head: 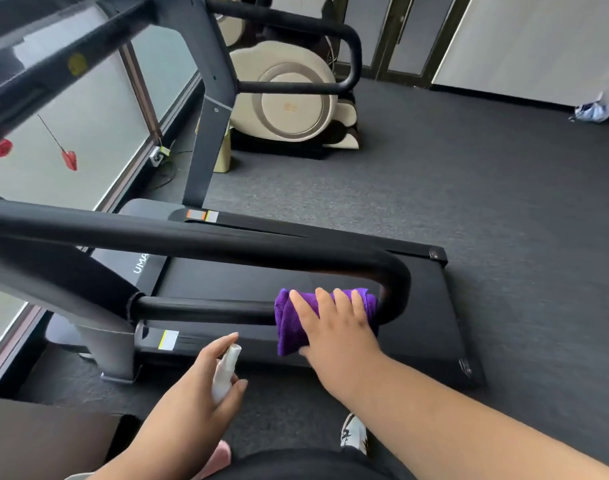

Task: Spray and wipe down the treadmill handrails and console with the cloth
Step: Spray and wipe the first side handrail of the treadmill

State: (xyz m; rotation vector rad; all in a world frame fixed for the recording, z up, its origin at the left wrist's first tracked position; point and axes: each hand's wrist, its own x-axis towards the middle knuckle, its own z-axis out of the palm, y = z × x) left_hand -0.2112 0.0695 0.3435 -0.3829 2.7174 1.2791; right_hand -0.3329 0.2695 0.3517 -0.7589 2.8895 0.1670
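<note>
A black treadmill fills the left and middle of the head view. Its near handrail point(206, 308) is a padded black loop that bends back at the right end. My right hand point(337, 327) presses a folded purple cloth point(291, 327) around the lower bar of that loop, close to the bend. My left hand point(199, 393) holds a small white spray bottle point(227, 372) upright, below the rail and in front of the deck, index finger raised beside the nozzle. The far handrail point(351, 53) and the blurred console point(22, 71) sit at the upper left.
The treadmill deck point(431, 327) lies on dark grey carpet point(486, 202). A cream massage chair point(289, 102) stands behind the far rail. Frosted windows point(71, 157) run along the left. A red safety clip point(69, 159) dangles from the console. My shoe point(353, 433) is near the bottom.
</note>
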